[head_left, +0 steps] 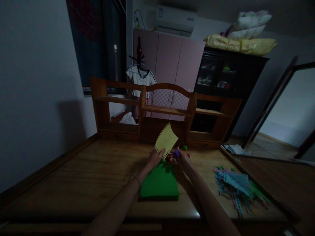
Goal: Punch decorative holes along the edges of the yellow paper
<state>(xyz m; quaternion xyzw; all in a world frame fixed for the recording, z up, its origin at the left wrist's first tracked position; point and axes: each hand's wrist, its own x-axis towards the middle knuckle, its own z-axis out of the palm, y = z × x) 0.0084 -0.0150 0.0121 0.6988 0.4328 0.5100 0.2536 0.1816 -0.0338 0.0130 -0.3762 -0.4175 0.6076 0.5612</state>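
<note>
My left hand (155, 157) is closed on a yellow perforated plastic plate (166, 139), holding it upright and tilted above the far edge of a flat green pad (159, 183). My right hand (181, 158) is closed beside it around a small purple piece (175, 153). Small red and green pieces (168, 158) lie between the two hands on the wooden desk (86, 177). Both forearms reach in from the bottom of the view.
A heap of blue, pink and green perforated strips and plates (235, 186) lies at the right of the desk. A wooden shelf unit (167, 111) stands along the desk's back edge. Behind are a pink wardrobe, a dark cabinet and a doorway at right.
</note>
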